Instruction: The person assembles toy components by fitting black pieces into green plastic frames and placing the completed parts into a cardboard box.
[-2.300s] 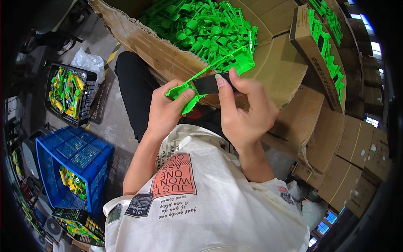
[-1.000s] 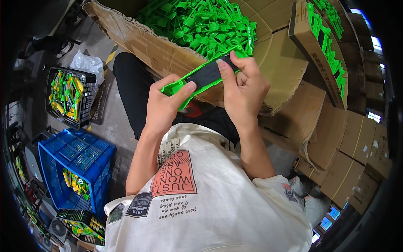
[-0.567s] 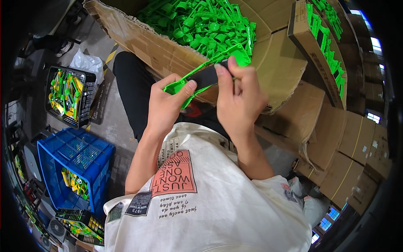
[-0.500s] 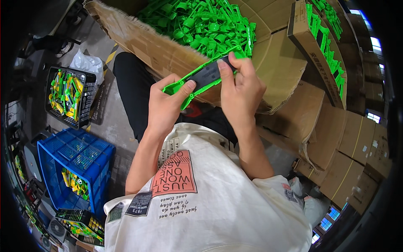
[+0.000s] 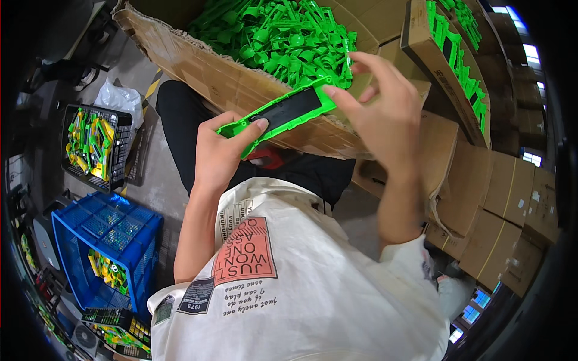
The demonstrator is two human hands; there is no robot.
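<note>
My left hand [image 5: 224, 144] is closed on one end of a long green plastic shell [image 5: 328, 101], thumb pressed on top. Set into the shell is a flat black rectangular panel [image 5: 292, 111]. My right hand [image 5: 385, 102] is apart from the shell, just beyond its far right end, with fingers spread and holding nothing that I can see. Behind the shell stands a big cardboard box [image 5: 198, 66] with a torn rim, heaped with green plastic parts [image 5: 283, 36].
On the right, another cardboard box [image 5: 415, 42] holds green shells, some with black panels; several cartons [image 5: 466, 186] are stacked beyond. At left are a black crate [image 5: 123, 141] of yellow and green parts, a blue crate [image 5: 135, 222] and a white plastic bag [image 5: 120, 99].
My right hand has let go of the shell and moved off to the right, its fingers opening. The left hand, still holding the shell, has shifted slightly left.
</note>
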